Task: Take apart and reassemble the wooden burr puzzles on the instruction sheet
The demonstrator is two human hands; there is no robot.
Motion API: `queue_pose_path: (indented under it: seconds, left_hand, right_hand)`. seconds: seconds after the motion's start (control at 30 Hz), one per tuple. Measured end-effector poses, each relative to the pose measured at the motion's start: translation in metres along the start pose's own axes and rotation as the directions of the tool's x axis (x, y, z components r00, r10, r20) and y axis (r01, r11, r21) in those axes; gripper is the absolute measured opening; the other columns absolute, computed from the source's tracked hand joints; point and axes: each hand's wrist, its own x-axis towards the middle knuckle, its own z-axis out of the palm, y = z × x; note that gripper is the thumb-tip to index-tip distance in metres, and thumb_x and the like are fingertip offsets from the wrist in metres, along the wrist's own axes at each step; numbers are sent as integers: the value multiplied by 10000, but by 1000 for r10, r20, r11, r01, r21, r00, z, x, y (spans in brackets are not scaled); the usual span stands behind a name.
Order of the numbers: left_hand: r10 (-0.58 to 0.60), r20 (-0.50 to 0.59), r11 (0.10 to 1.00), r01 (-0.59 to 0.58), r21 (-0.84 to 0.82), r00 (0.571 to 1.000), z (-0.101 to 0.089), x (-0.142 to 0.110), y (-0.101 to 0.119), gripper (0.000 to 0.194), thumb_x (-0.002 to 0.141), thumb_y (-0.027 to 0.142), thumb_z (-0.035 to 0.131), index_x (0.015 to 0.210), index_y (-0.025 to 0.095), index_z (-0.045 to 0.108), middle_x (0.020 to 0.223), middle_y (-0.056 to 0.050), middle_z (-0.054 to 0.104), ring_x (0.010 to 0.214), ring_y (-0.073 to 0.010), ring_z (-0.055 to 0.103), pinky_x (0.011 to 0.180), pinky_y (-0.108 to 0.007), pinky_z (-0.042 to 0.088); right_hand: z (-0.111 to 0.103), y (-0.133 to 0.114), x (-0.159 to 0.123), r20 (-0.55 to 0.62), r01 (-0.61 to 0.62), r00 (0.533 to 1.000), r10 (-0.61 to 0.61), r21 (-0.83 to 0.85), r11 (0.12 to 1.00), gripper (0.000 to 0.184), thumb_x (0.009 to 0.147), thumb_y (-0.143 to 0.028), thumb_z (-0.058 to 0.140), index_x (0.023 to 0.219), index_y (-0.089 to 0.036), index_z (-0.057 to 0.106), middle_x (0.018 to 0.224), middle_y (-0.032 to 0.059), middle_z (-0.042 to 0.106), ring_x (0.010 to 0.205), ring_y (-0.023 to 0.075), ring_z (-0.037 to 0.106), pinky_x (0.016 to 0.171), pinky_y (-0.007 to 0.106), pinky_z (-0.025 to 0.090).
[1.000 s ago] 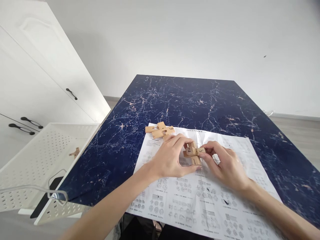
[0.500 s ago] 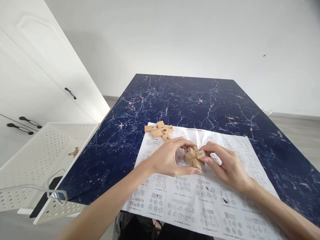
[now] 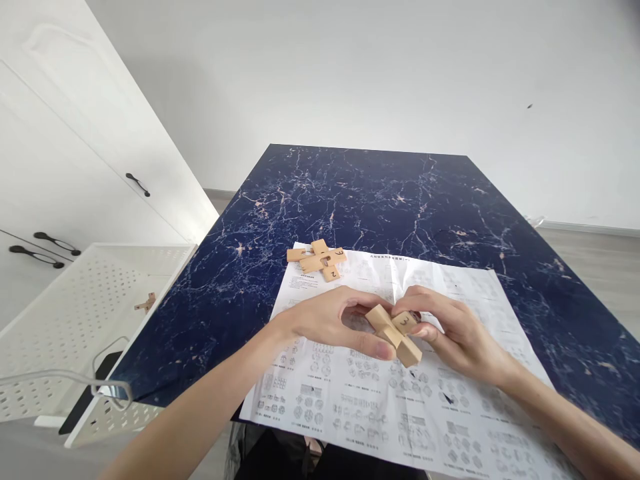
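- The wooden block cross (image 3: 393,335) sits directly between the hands, over the sheet; whether it touches the paper, I cannot tell.
- Its longest visible line slants from the left hand's fingers down toward the wearer, below the right hand; the end marked "3" points to the right hand.
- Right hand (image 3: 457,333): thumb and finger pinch that end.
- Left hand (image 3: 331,317): curved round the other side, thumb alongside; whether its partly hidden fingers grip, I cannot tell.
- Beyond the left hand, a second cluster of blocks (image 3: 313,264) lies across the edge of the printed sheet (image 3: 360,383) and the surface (image 3: 350,200).
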Motion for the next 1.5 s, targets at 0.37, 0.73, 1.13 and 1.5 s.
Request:
queue_pose_path:
  seconds: [0.37, 0.73, 1.13, 1.5]
  left_hand:
    - [26, -173, 998, -34, -47, 985, 1, 2, 2, 553, 892, 511, 860, 1366, 282, 691, 1323, -107, 725, 1236, -300, 695, 1072, -493, 546]
    - [199, -434, 920, -14, 391, 879, 12, 5, -8, 778, 789, 517, 944, 1444, 270, 602, 1411, -119, 694, 1227, -326, 688, 1027, -488, 581]
    - [285, -468, 896, -59, 440, 837, 15, 6, -15, 772, 773, 516, 956, 1419, 245, 633, 1360, -93, 756, 1196, -324, 729, 979, -455, 620]
    - [313, -457, 896, -99, 432, 833, 12, 8, -11, 622, 793, 483, 942, 1319, 256, 700, 1260, -58, 792, 1122, -293, 746, 975, -446, 620]
  right_hand:
    - [5, 6, -4, -194, -111, 975, 106, -16, 994, 167, 1107, -392, 628, 1165, -243, 678, 933, 57, 749, 779, 197, 695, 679, 320, 577]
    - [15, 14, -9, -287, -229, 939, 192, -104, 968, 161, 1070, -335, 685, 1187, -226, 695, 1029, 86, 794, 774, 199, 742, 658, 331, 627]
    - [14, 11, -9, -292, -210, 944, 157, -161, 964, 139, 1065, -281, 679, 1195, -234, 688, 1008, 77, 808, 785, 203, 762, 669, 321, 640]
    - [15, 16, -11, -209, -287, 938, 278, -16, 958, 139, 1084, -272, 628, 1213, -253, 676, 1002, 48, 786, 692, 160, 706, 637, 307, 606]
